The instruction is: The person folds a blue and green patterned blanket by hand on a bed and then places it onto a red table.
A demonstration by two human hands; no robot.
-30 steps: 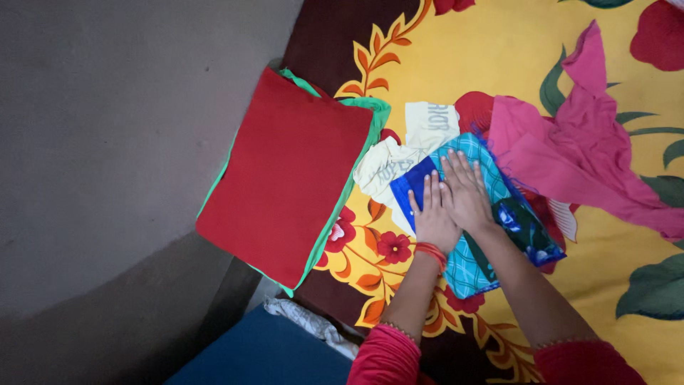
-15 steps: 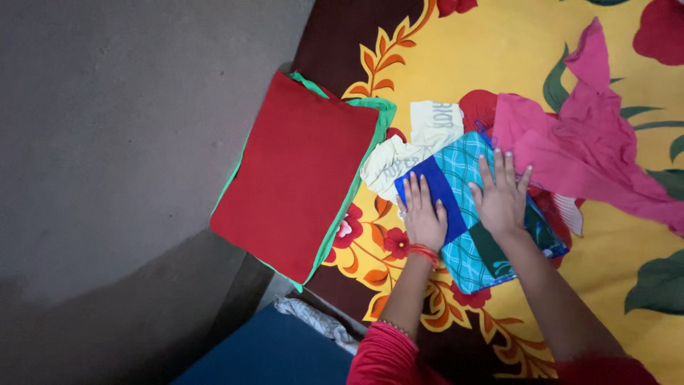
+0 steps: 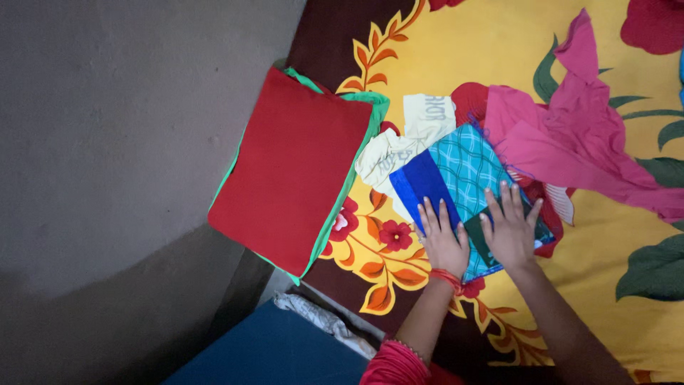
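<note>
Bare grey floor [image 3: 128, 142] along the left side, open and free of cloth. At the bedspread's [image 3: 484, 50] left edge, a folded red cloth [image 3: 288, 171] stacked on a green one [image 3: 374, 107], their lower corner overhanging the edge, likely to slide off with a nudge. Just right of that stack, a crumpled cream garment [image 3: 406, 139], partly tucked under the blue and teal checked cloth [image 3: 459, 167]. Near the bedspread's lower edge, left hand [image 3: 443, 239] flat on the blue band, fingers spread slightly apart and gripping nothing, red bangle at the wrist. Beside it, right hand [image 3: 511, 232] flat on the dark green part, fingers fanned apart, likewise pressing rather than clamping. Risk here: a fold shifting on the lumpy cream garment beneath, or a loose corner springing back once pressure lifts. Touching the checked cloth's right side, a loose pink garment [image 3: 570, 139] sprawling toward the upper right corner, apt to snag or drag along with any sideways push. Little free room right of the hands; more bare bedspread toward the top edge. Below the lower left corner, a dark blue surface [image 3: 278, 353] with a white rag [image 3: 313, 317].
</note>
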